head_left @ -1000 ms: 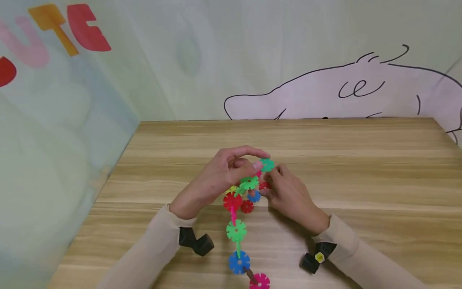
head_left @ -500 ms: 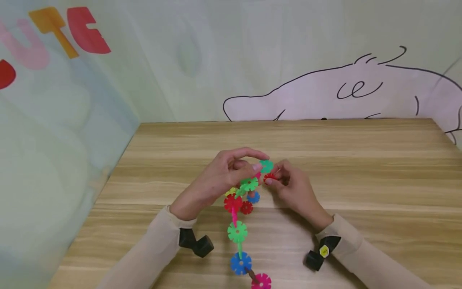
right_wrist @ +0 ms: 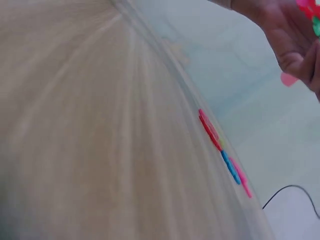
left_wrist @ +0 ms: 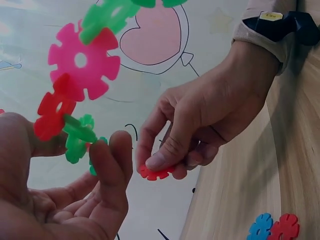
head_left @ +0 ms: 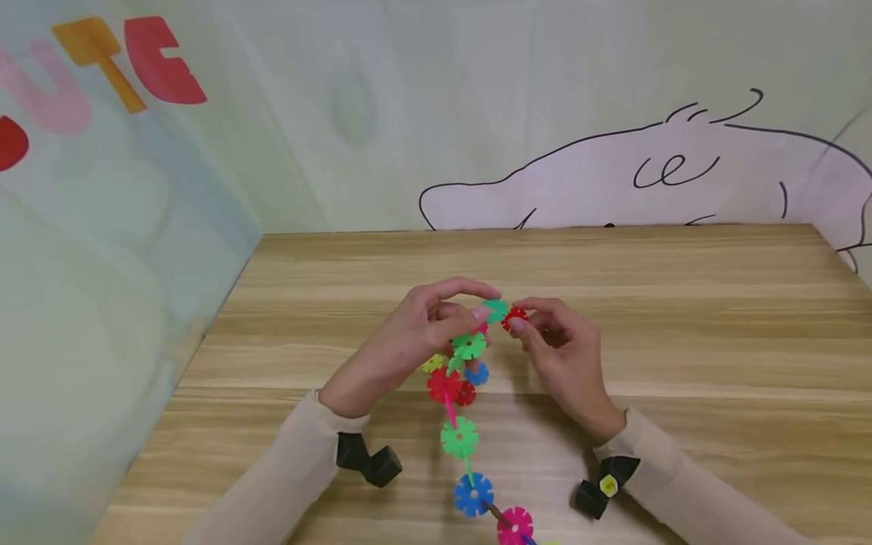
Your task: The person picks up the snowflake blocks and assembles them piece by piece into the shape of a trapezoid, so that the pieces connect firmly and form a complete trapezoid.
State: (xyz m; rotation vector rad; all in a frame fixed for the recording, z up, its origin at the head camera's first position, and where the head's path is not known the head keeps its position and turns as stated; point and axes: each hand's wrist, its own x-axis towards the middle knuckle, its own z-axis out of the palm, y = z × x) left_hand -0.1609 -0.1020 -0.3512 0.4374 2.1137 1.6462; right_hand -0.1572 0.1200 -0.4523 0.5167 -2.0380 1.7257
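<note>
My left hand [head_left: 409, 333] pinches the teal-green end disc [head_left: 496, 310] of a chain of slotted plastic snowflake discs. From there the chain runs down toward the person through a red disc [head_left: 444, 384], a green disc [head_left: 459, 437], a blue disc [head_left: 473, 494] and a pink disc [head_left: 515, 526]. Between thumb and fingers, my right hand [head_left: 568, 348] pinches a small red disc [head_left: 512, 318], held close beside the teal-green one. In the left wrist view this red disc [left_wrist: 156, 173] shows below the right thumb, apart from the chain.
Loose discs lie on the wooden table [head_left: 681, 325] beneath the hands: a blue disc [head_left: 478, 374], a red disc [head_left: 466, 393] and a yellow disc [head_left: 432, 363]. A printed wall [head_left: 327, 151] borders the table's far edge. Both wrists wear black cameras.
My right hand has turned and lifted slightly, bringing its red disc up beside the teal-green end disc. The chain's lower part has swung to the right.
</note>
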